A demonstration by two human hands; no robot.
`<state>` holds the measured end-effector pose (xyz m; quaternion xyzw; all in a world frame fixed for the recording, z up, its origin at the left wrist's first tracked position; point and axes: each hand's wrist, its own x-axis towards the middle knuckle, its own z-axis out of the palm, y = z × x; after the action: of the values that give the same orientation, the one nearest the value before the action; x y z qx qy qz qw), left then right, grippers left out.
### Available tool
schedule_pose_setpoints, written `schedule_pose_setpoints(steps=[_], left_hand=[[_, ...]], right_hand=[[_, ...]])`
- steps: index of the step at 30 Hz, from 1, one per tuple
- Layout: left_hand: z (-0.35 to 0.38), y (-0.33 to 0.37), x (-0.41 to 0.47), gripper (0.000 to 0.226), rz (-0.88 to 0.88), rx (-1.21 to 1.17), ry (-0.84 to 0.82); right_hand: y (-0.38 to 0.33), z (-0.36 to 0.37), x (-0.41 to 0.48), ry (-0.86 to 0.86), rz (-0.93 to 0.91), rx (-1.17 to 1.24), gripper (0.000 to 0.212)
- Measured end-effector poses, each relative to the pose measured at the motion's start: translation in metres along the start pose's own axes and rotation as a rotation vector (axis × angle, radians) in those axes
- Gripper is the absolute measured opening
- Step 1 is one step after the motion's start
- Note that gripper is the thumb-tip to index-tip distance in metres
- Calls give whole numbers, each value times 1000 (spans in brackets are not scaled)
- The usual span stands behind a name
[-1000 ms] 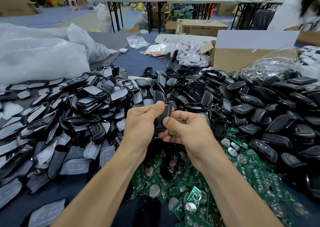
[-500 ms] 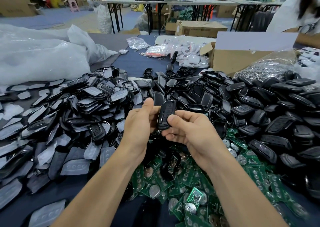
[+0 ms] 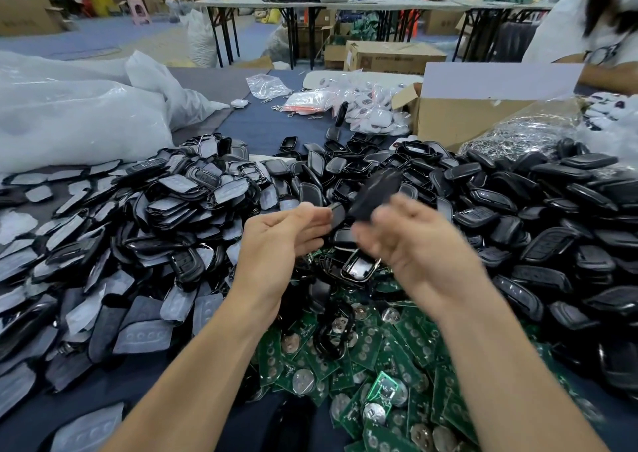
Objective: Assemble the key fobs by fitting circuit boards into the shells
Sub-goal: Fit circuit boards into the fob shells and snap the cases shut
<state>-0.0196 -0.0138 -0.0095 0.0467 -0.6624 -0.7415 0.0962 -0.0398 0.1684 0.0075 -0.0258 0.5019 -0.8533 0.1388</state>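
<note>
While the left hand (image 3: 283, 237) hangs open, empty, the right hand (image 3: 417, 244) (blurred) perhaps touches a black key fob (image 3: 376, 192). Its grip I cannot tell

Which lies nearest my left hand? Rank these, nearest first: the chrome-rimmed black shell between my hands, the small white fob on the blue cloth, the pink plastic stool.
1. Chrome-rimmed black shell: just right of the left hand, among the loose parts.
2. Small white fob: ahead, mid-table, beside the white plastic bag.
3. Pink plastic stool: far back-left, on the floor.
</note>
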Motion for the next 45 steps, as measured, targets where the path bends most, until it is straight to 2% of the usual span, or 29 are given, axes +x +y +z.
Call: schedule_pose_setpoints(steps=[2, 3, 5, 7, 8, 10, 12, 14, 17, 19, 24, 27, 29, 33, 37, 42, 45], left_hand=[[-2, 0, 2, 29, -16, 5, 19], [-2, -1, 2, 29, -20, 10, 27], [-2, -1, 4, 28, -25, 17, 46], [-1, -2, 4, 26, -21, 41, 66], [-1, -3, 5, 26, -17, 57, 76], [-2, -5, 6, 27, -11, 83, 93], [-3, -6, 6, 29, 1, 106, 101], [-3, -8, 7, 31, 15, 143, 101], [-2, -10, 6, 28, 44, 200, 93], [-2, -11, 6, 26, 67, 242, 88], [-1, -12, 4, 19, 93, 333, 74], [-1, -11, 3, 19, 109, 379, 65], [0, -10, 1, 18, 127, 391, 73], [0, -10, 0, 26, 213, 459, 97], [7, -7, -5, 26, 239, 342, -68], [9, -9, -5, 42, 138, 227, -94], [6, -10, -2, 50, 121, 274, -72]], right_hand=[[-18, -19, -5, 6, -175, 288, 40], [-23, -26, -4, 56, -237, 277, 43], [-19, -30, 3, 292, -308, -53, 43], [-9, -25, 8, 564, -377, -588, 44], [-4, -23, 8, 606, -405, -817, 45], [5, -21, 9, 517, -348, -1163, 52], [13, -21, 11, 403, -199, -1508, 57], [16, -17, 11, 362, -119, -1636, 55], [14, -13, 10, 441, -168, -1504, 37], [13, -11, 8, 498, -191, -1423, 32], [13, -8, 5, 426, -150, -1404, 40], [15, -11, 8, 451, -168, -1382, 48], [16, -12, 8, 518, -282, -1296, 45], [15, -7, 7, 595, -520, -952, 33], [21, 1, 10, 511, -476, -607, 31], [30, 9, 10, 393, -450, -594, 24], [32, 10, 10, 348, -383, -598, 21]])
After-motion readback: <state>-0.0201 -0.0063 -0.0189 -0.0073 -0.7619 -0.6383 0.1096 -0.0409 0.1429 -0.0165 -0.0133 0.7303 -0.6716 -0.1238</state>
